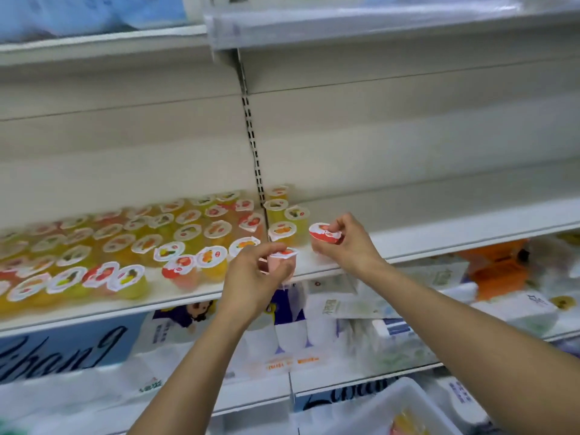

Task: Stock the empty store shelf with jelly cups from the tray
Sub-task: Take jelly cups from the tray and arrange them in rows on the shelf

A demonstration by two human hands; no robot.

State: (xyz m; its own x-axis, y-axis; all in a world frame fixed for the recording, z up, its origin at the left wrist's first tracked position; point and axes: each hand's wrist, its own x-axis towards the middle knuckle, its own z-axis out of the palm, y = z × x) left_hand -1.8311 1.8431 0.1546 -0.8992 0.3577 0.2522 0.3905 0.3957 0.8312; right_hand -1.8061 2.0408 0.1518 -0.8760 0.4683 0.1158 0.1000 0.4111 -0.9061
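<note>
My left hand (251,277) grips a pink jelly cup (284,260) just above the front edge of the white shelf (439,233). My right hand (348,243) holds a red-lidded jelly cup (324,235), tilted, over the shelf's left end. Several jelly cups (284,219) stand in the right shelf section by the upright post. The left shelf section is covered with many yellow, orange and red jelly cups (125,246). A white tray (398,406) with a few cups in it shows at the bottom right.
To the right of my hands the shelf board is bare up to the frame edge. Packaged goods (361,324) fill the shelf below. Another shelf (376,26) hangs above. A slotted metal post (251,127) divides the two sections.
</note>
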